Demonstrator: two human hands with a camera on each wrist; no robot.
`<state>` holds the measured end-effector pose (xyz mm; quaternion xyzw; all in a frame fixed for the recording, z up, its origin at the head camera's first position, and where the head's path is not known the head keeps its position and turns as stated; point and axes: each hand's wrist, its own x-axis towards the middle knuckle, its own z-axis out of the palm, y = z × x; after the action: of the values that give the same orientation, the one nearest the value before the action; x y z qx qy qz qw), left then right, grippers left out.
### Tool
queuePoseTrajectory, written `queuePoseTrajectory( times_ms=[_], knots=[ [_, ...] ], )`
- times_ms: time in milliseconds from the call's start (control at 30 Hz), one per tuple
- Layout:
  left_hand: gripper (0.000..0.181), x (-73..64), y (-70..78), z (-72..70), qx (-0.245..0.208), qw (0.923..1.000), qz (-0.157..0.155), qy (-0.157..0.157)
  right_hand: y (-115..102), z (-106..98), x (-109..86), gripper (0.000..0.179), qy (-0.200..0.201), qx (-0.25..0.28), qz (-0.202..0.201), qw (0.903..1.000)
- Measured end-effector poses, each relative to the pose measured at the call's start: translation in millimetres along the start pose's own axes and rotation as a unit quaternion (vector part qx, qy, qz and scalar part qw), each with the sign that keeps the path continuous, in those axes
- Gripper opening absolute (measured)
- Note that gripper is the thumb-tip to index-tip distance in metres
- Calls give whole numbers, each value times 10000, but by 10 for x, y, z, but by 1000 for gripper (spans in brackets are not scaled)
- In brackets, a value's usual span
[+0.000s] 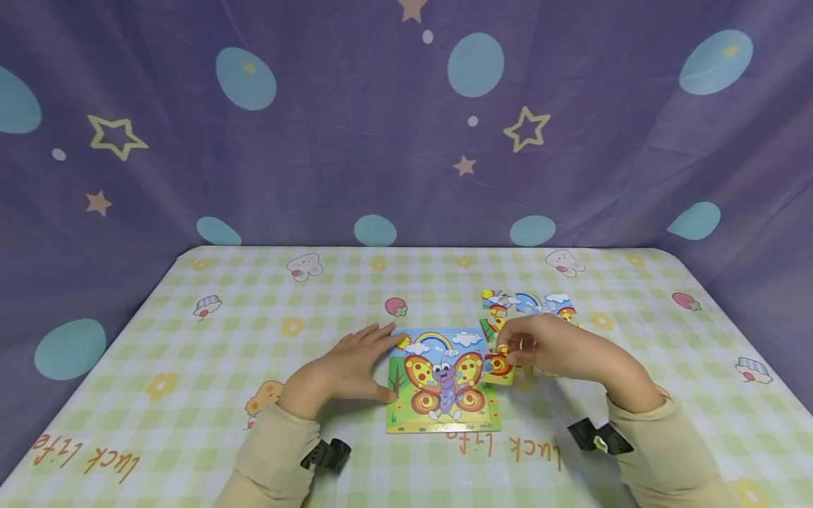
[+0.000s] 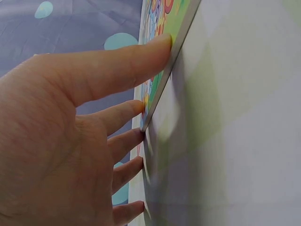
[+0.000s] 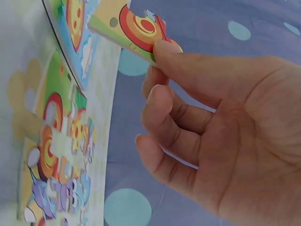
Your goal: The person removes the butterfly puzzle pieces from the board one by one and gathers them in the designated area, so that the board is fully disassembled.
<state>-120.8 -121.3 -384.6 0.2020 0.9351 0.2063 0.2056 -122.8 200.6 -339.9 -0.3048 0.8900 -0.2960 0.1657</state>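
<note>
A flat butterfly puzzle board (image 1: 447,416) lies on the checked cloth before me. My left hand (image 1: 352,365) is spread at its left side, with thumb and index fingertip touching the edge and corner. In the left wrist view, the thumb (image 2: 141,59) lies straight on the board's rim. Between thumb and index finger, my right hand (image 1: 562,351) pinches a jigsaw piece (image 3: 134,28) with an orange-red ringed wing pattern and a yellow-green edge. That piece is close by the board's right edge, held up off the table in the right wrist view.
Several loose jigsaw pieces (image 1: 532,303) are spread behind and partly under the right hand; the right wrist view shows more pieces (image 3: 49,155) near the board's corner. A patterned purple curtain (image 1: 381,141) hangs behind the table (image 1: 222,381).
</note>
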Motion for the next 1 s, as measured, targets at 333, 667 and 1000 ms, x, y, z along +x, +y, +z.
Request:
queuePoseTrajectory(
  times_ms=[333, 667, 1000],
  knots=[
    [90, -29, 7, -16, -20, 10000, 47, 7, 79, -144, -109, 10, 119, 147, -132, 9997],
    [91, -11, 4, -23, 8, 10000, 49, -10, 172, -268, -199, 11, 221, 52, 97, 9997],
    [90, -20, 9, -16, -11, 10000, 59, -3, 293, -344, -260, 11, 337, -4, 451, 9984]
  ],
)
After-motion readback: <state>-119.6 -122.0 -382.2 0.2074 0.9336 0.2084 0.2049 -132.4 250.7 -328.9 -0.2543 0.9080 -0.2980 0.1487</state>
